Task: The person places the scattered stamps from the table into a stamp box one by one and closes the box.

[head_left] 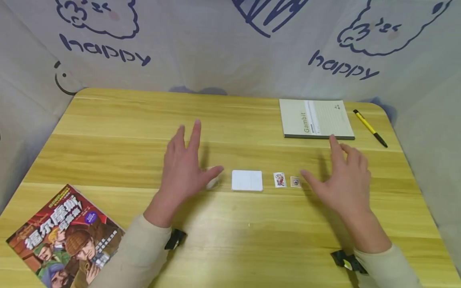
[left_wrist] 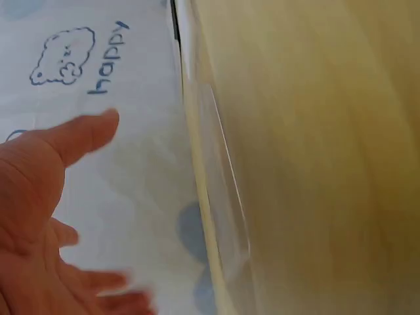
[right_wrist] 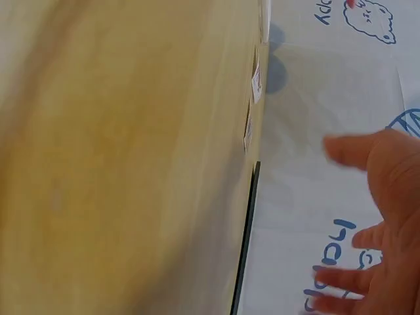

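Both hands hover over the table with nothing in them. My left hand (head_left: 183, 168) has its fingers spread and its thumb pointing right, over a pale, see-through flat piece (head_left: 212, 183) that it partly covers. In the left wrist view, a clear plastic piece (left_wrist: 226, 190) lies on the tabletop. Between the hands lies a white rectangular piece (head_left: 247, 181) with rounded corners. To its right are a small picture card (head_left: 279, 180) and a smaller tan square (head_left: 295, 182). My right hand (head_left: 343, 180) is spread too, its thumb tip close beside the tan square.
A notebook (head_left: 324, 120) marked "Gambit" lies at the back right, with a yellow and black pen (head_left: 370, 128) beside it. At the front left is an illustrated book (head_left: 65, 240), partly behind the left sleeve. A curtain (head_left: 223, 60) with drawings hangs behind the table.
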`<state>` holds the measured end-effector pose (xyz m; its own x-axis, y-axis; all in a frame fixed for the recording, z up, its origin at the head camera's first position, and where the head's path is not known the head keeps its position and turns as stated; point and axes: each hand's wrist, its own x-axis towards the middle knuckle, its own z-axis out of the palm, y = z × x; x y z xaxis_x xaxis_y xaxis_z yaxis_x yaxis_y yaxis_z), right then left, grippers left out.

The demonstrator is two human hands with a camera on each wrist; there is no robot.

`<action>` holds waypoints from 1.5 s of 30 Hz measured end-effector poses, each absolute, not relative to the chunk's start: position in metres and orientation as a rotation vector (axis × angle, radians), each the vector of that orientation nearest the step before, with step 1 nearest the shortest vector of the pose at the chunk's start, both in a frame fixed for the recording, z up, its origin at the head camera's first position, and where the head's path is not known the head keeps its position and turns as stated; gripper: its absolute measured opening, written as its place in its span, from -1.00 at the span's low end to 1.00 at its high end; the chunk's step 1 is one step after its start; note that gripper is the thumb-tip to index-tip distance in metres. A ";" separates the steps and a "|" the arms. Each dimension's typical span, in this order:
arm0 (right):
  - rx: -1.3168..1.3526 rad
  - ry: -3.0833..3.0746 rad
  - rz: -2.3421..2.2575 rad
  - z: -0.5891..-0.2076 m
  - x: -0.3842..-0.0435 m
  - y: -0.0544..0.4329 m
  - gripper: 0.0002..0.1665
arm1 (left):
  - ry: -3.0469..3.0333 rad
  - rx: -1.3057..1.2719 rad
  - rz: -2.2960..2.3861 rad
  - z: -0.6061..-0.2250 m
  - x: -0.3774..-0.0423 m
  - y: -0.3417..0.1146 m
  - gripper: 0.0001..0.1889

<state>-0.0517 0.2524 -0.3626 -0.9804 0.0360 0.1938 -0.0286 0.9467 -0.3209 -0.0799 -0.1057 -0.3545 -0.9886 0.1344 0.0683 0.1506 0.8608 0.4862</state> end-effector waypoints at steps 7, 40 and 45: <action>0.136 -2.918 1.050 -0.375 -0.055 0.247 -0.03 | -2.953 -0.310 -1.638 -0.360 -0.073 -0.084 0.14; 0.396 -2.873 1.489 -0.412 -0.060 0.236 -0.40 | -2.954 -0.556 -1.469 -0.394 -0.075 -0.079 -0.06; 0.408 -2.887 1.452 -0.413 -0.062 0.235 -0.42 | -2.941 -0.461 -1.503 -0.397 -0.076 -0.072 -0.06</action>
<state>-0.0620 0.2346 -0.4125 -0.9622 -0.2723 0.0095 -0.1700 0.5727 -0.8019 -0.0759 -0.0719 -0.3967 -0.9436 0.3280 -0.0455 0.1552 0.5595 0.8142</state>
